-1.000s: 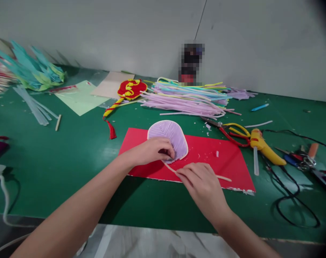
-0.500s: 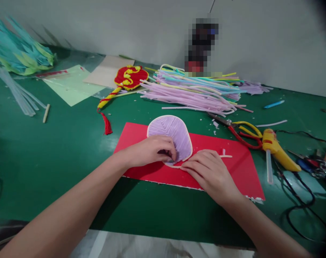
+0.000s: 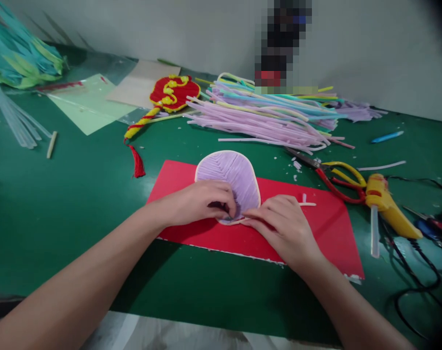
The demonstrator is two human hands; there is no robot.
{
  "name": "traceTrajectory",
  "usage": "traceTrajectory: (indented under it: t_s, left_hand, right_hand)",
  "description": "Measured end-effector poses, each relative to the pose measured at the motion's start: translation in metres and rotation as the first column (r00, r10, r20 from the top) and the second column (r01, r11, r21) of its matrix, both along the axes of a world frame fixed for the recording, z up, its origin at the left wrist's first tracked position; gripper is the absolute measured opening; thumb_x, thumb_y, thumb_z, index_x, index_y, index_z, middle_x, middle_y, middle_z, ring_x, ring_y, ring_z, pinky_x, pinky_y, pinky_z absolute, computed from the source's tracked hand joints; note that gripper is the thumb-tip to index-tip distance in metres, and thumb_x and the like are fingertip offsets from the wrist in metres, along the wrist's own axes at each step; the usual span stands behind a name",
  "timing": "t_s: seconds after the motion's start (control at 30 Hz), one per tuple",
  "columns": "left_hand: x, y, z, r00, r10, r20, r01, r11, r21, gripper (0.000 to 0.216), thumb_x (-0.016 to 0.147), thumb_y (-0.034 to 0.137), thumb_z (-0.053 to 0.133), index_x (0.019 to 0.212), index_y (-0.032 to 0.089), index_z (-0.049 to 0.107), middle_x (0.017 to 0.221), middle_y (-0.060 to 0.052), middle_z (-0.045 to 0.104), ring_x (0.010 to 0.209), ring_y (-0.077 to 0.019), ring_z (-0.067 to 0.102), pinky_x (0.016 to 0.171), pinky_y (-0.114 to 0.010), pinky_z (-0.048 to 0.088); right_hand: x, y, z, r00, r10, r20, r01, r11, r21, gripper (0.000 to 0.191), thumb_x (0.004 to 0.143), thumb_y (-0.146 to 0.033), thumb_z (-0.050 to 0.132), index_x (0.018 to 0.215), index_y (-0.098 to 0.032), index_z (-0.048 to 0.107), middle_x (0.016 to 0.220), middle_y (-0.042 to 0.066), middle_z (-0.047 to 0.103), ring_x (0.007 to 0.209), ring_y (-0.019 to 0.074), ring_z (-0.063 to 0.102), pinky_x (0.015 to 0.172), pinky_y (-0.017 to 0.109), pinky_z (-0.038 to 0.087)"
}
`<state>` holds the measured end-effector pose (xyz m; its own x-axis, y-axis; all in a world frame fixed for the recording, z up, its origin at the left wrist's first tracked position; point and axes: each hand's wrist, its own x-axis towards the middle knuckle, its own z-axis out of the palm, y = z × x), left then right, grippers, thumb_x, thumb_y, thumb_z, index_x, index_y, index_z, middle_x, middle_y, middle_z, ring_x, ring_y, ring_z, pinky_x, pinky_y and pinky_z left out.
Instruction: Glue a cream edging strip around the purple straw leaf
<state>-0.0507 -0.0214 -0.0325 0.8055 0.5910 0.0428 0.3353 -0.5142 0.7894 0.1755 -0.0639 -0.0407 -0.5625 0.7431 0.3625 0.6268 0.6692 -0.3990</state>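
A lilac pipe-cleaner fan panel (image 3: 245, 182), rounded and with a cream border, lies on a red board (image 3: 221, 243). My left hand (image 3: 202, 200) rests over its lower left part, fingers curled against it and holding it down. At the panel's bottom edge, my right hand (image 3: 282, 226) pinches the cream pipe cleaner (image 3: 234, 223) that runs along the rim. That strip touches the lilac edge between my two hands; its far end is partly covered by my right fingers. A short cream piece (image 3: 308, 204) shows just beyond my right hand.
Behind the board lies a pile of pastel pipe cleaners (image 3: 257, 119). A red and yellow fan (image 3: 175, 95) with a tassel is at the back left. Scissors (image 3: 337, 181), a yellow glue gun (image 3: 390, 206) with its cable, and a blue pen (image 3: 387, 137) are on the right. Glue sticks (image 3: 14, 116) lie left.
My right fingers have moved up towards the panel. The cream strip, which hung slightly below the edge, now sits against it. The camera view has shifted slightly.
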Motion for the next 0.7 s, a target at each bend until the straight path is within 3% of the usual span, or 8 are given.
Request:
traceTrajectory:
  t_s: [0.37, 0.57, 0.7]
  left_hand:
    - [-0.001, 0.001, -0.003, 1.000, -0.004, -0.006, 0.004, 1.000, 0.010, 0.011, 0.086, 0.012, 0.058, 0.087, 0.019, 0.066, 0.092, -0.002, 0.064, 0.090, -0.0116, 0.059, 0.080, -0.021, 0.044]
    - [-0.002, -0.002, 0.005, 0.999, -0.023, -0.038, 0.023, 1.000, -0.003, 0.007, 0.085, 0.020, 0.060, 0.091, 0.020, 0.065, 0.097, -0.002, 0.063, 0.095, -0.0129, 0.058, 0.084, -0.022, 0.043]
    - [-0.005, -0.007, 0.010, 0.997, -0.013, -0.075, 0.014, 1.000, 0.008, 0.016, 0.081, 0.022, 0.065, 0.097, 0.020, 0.063, 0.103, -0.002, 0.061, 0.099, -0.0148, 0.057, 0.087, -0.025, 0.043]
  right_hand:
    - [-0.001, 0.000, -0.003, 1.000, -0.027, 0.006, 0.027, 1.000, 0.001, 0.013, 0.089, -0.029, 0.058, 0.089, -0.023, 0.070, 0.070, -0.001, 0.061, 0.070, 0.0134, 0.053, 0.074, 0.032, 0.037]
    - [-0.002, -0.001, -0.003, 0.999, -0.032, -0.015, 0.031, 0.999, -0.011, 0.011, 0.088, -0.027, 0.060, 0.088, -0.023, 0.070, 0.071, -0.001, 0.062, 0.071, 0.0133, 0.054, 0.075, 0.031, 0.037]
    - [-0.002, -0.001, -0.003, 0.999, -0.027, -0.037, 0.027, 0.999, -0.019, 0.010, 0.088, -0.025, 0.061, 0.090, -0.022, 0.070, 0.071, -0.001, 0.061, 0.071, 0.0130, 0.053, 0.075, 0.031, 0.037]
